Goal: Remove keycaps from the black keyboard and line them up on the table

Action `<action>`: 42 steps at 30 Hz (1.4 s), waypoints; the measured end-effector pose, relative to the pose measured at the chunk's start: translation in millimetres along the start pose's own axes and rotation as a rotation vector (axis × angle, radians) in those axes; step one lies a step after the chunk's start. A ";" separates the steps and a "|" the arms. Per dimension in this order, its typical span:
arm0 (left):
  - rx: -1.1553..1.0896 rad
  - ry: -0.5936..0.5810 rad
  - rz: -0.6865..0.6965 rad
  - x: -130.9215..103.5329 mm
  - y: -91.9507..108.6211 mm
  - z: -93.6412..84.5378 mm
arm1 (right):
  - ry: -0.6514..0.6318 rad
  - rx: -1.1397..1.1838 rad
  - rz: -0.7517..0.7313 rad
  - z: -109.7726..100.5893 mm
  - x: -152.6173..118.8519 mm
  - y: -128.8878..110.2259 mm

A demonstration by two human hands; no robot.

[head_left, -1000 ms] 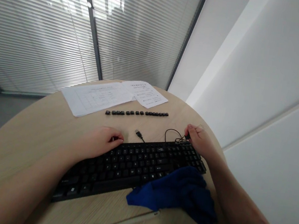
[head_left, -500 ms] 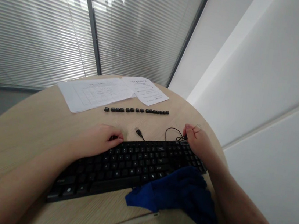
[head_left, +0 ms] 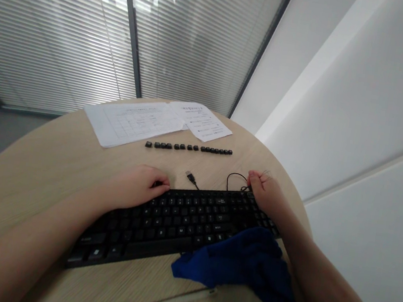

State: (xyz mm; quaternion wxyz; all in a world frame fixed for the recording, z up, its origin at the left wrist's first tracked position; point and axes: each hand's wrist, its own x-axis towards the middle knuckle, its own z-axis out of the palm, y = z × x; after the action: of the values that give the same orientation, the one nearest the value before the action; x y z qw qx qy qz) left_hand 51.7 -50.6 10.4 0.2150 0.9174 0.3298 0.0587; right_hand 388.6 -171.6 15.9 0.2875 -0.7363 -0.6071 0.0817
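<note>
A black keyboard (head_left: 177, 217) lies across the table in front of me. My left hand (head_left: 144, 186) rests on its back left edge, fingers curled and closed; what they hold, if anything, is hidden. At the back right corner, my right hand (head_left: 266, 192) is closed in a pinch. Thin wire loops (head_left: 266, 173) stick out above its fingers, like those of a keycap puller. Close by those fingertips runs the black cable (head_left: 236, 174). Behind the keyboard lies the cable's USB plug (head_left: 191, 176). Farther back, several black keycaps (head_left: 189, 147) stand in a row.
A crumpled blue cloth item (head_left: 242, 261) covers the keyboard's front right part. In front of it lies a long, thin brush-like tool (head_left: 173, 301). Printed papers (head_left: 134, 121) lie at the table's far side. A white wall (head_left: 381, 96) borders the right.
The view has shifted slightly, so the things on the table appear a little to the right. Both hands keep nearly the same places and stay closed.
</note>
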 end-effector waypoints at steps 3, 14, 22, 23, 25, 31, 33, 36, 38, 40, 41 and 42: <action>-0.021 0.004 0.001 0.6 -2.0 1.2 | -0.029 0.010 -0.029 4.8 -3.6 4.2; -0.017 -0.007 0.000 1.8 -1.5 1.9 | 0.067 0.012 0.036 12.4 -8.4 11.8; -0.047 -0.029 -0.014 3.1 -5.5 3.7 | 0.121 0.256 0.089 17.6 -10.1 20.5; -0.052 -0.033 -0.019 3.1 -5.5 3.7 | 0.123 0.283 0.090 18.4 -9.8 21.0; -0.055 -0.037 -0.024 3.1 -5.4 3.7 | 0.124 0.328 0.103 20.3 -9.3 22.4; -0.053 -0.037 -0.018 3.6 -4.8 4.4 | 0.155 0.304 0.014 27.1 -15.5 27.2; -0.055 -0.047 -0.016 3.9 -3.7 4.0 | 0.154 0.260 -0.065 28.1 -18.8 25.8; -0.058 -0.058 -0.020 4.1 -2.5 3.5 | 0.207 0.331 -0.061 24.8 -19.4 20.4; -0.057 -0.055 -0.026 4.2 -2.4 3.8 | 0.299 0.438 0.006 19.1 -16.8 16.7; -0.056 -0.050 -0.020 4.3 -2.8 4.2 | 0.352 0.495 0.062 12.5 -13.4 13.7; -0.056 -0.048 -0.020 4.4 -3.0 4.3 | 0.349 0.504 0.081 9.6 -12.1 12.3; -0.057 -0.048 -0.022 4.4 -3.2 4.3 | 0.333 0.512 0.096 7.5 -11.2 11.0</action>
State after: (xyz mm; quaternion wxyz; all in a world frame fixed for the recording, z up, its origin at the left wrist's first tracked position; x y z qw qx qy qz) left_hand 54.3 -47.2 5.0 0.2494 0.9083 0.3330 0.0437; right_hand 391.6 -180.7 1.4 0.5548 -0.6713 -0.4757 0.1237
